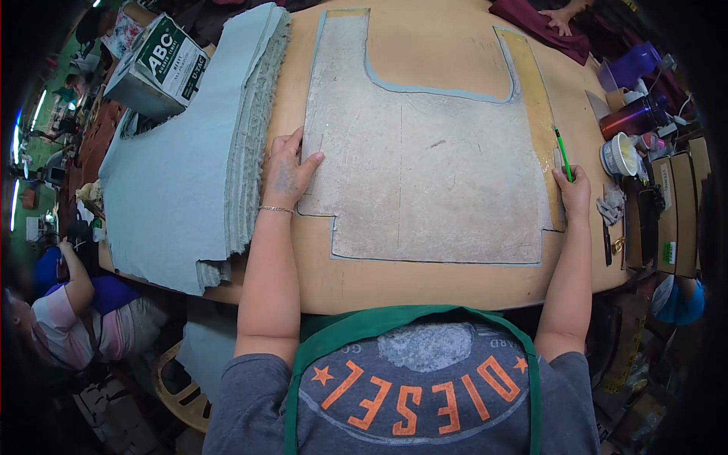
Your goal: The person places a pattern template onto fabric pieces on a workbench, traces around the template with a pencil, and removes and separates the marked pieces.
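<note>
A large grey-white pattern board (455,174) with a U-shaped cutout lies flat on the tan table, over a light-blue sheet (432,91) whose edge shows around it. Yellowish strips run along its upper left tip and right side. At the board's left edge rests my left hand (291,171), thumb on the board and spread from the fingers. By the right edge, my right hand (574,189) is closed round a green pencil (563,152) that points up and away.
At left stands a thick stack of light-blue sheets (182,167) with an ABC tin (161,64) on it. A white tub (620,155), tumbler (631,116) and scissors (607,244) lie right. Another person's hand (560,20) touches maroon cloth (531,26) at the far edge.
</note>
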